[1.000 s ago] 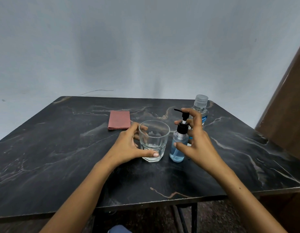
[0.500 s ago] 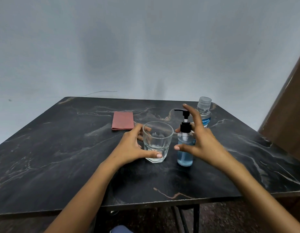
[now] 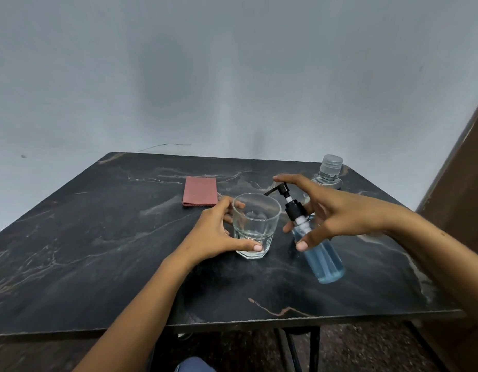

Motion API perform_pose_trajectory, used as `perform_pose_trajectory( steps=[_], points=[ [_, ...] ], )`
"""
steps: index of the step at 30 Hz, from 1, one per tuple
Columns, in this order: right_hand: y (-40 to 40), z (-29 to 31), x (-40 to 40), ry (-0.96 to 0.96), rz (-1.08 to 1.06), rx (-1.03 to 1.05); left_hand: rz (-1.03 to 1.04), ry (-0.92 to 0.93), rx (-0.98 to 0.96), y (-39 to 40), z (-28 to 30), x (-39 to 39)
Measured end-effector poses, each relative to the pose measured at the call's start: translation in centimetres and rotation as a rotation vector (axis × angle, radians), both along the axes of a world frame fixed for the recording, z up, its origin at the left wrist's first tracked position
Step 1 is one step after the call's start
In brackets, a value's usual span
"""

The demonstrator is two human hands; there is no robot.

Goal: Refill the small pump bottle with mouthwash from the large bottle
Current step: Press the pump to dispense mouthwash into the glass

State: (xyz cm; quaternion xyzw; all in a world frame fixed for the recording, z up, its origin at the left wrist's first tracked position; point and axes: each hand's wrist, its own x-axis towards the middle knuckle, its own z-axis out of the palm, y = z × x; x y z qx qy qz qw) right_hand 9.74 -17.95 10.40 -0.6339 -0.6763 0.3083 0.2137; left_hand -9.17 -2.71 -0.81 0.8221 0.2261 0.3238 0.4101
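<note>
The small pump bottle [image 3: 323, 260], clear with blue liquid and a black pump head, is lifted off the table and tilted, its nozzle over the rim of an empty clear glass [image 3: 255, 226]. My right hand [image 3: 337, 210] grips the bottle's neck, with the index finger resting on top of the pump. My left hand [image 3: 219, 232] wraps around the glass, which stands on the dark marble table [image 3: 98, 251]. The large bottle [image 3: 329, 171], clear with a capped top, stands upright behind my right hand, its lower part hidden.
A folded red cloth [image 3: 200, 195] lies flat behind the glass to the left. A brown wooden surface [image 3: 463, 210] rises at the table's right side. A grey wall stands behind the table. The table's front edge runs close below my forearms.
My right hand has lifted the pump bottle off the table and tilted it, bringing the nozzle over the glass. My left hand stays on the glass.
</note>
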Motion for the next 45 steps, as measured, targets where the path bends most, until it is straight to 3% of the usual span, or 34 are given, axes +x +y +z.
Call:
perform_pose_trajectory(
  steps=[3, 14, 21, 45],
  points=[
    [-0.2, -0.2, 0.3, 0.046, 0.0, -0.05, 0.0, 0.0, 0.001, 0.0, 0.0, 0.0],
    [-0.3, 0.0, -0.7, -0.344, -0.011, -0.007, 0.008, -0.001, 0.008, -0.1, 0.1, -0.1],
    [-0.2, 0.1, -1.6, -0.411, -0.062, 0.063, 0.009, 0.004, 0.01, -0.2, 0.3, -0.2],
    [-0.2, -0.1, -2.4, -0.28, -0.137, 0.148, 0.011, 0.013, 0.011, -0.1, 0.3, -0.1]
  ],
)
